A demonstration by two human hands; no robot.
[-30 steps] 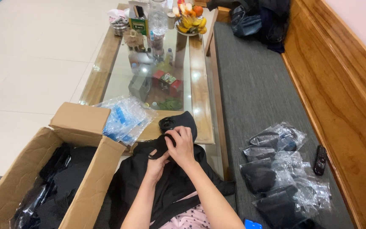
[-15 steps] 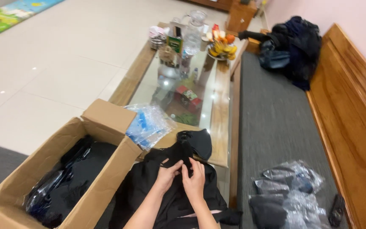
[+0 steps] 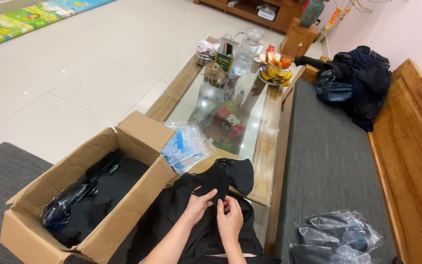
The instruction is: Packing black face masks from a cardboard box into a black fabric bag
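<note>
Both hands pinch a black garment at the table's near edge.
Left hand and right hand have fingers closed on the garment; best to keep the cloth taut beside the box.

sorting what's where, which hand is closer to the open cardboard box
Left. The left hand grips the black garment on the side facing the cardboard box, not touching it. The right hand holds the garment farther from the box.

- Two bare arms, no sleeves on them.
- Left hand and right hand wear no gloves.
- No rings or watch can be seen.
</note>
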